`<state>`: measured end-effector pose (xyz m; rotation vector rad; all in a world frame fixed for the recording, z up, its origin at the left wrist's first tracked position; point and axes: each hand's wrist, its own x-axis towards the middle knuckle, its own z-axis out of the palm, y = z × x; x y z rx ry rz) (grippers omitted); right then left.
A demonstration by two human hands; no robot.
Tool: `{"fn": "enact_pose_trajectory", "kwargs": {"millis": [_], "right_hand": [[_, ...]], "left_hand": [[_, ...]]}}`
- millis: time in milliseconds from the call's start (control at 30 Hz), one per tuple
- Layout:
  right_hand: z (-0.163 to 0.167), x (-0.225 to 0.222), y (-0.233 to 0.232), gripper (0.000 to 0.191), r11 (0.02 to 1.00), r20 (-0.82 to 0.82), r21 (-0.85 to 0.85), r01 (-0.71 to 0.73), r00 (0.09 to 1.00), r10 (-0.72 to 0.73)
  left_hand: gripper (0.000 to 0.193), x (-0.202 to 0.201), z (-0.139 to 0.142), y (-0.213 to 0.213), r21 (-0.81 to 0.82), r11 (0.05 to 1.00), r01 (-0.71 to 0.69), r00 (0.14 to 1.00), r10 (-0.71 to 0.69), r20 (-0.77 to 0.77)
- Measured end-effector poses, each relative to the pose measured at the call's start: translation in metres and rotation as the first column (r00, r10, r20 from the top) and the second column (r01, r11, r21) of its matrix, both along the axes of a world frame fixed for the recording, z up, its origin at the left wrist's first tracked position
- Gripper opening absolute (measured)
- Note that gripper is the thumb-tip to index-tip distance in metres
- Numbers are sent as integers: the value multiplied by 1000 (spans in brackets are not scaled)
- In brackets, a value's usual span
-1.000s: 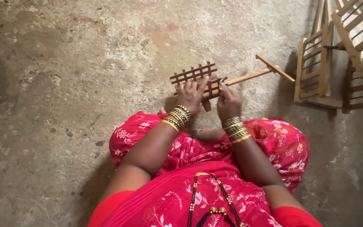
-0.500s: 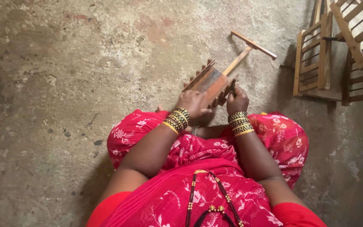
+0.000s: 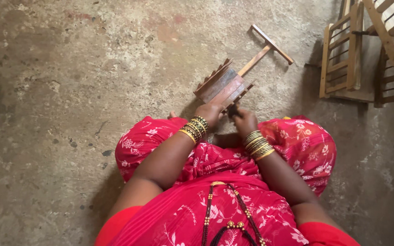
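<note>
On a rough grey concrete floor (image 3: 69,91), the left hand (image 3: 209,112) and right hand (image 3: 244,121) both grip a small wooden rack (image 3: 224,84), with wooden frames (image 3: 347,54) at two o'clock.

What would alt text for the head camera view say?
Seen from above, a seated person in red floral cloth holds a slatted wooden frame with a T-shaped handle in the left hand and right hand over a concrete floor.
</note>
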<state>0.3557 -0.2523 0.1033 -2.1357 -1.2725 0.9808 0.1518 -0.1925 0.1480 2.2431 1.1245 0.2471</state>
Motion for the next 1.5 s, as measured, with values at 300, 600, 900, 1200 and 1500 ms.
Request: {"fn": "enact_pose_trajectory", "kwargs": {"millis": [300, 600, 900, 1200, 1500], "right_hand": [[6, 18, 26, 37, 731, -125, 526, 434, 890, -438], [12, -6, 20, 33, 878, 53, 346, 331, 927, -370], [18, -15, -16, 29, 971, 60, 232, 59, 995, -75], [12, 13, 14, 31, 814, -91, 446, 372, 924, -372], [19, -3, -12, 35, 996, 8, 90, -20, 1000, 19]], "left_hand": [[25, 3, -15, 10, -96, 995, 30, 998, -34, -48], [22, 3, -24, 9, -91, 995, 29, 999, -31, -19], [33, -4, -20, 13, -4, 1000, 8, 1000, -8, -16], [35, -19, 22, 28, -185, 950, -251, 951, 278, 138], [101, -45, -49, 91, -266, 674, -689, 595, 736, 325]]}}
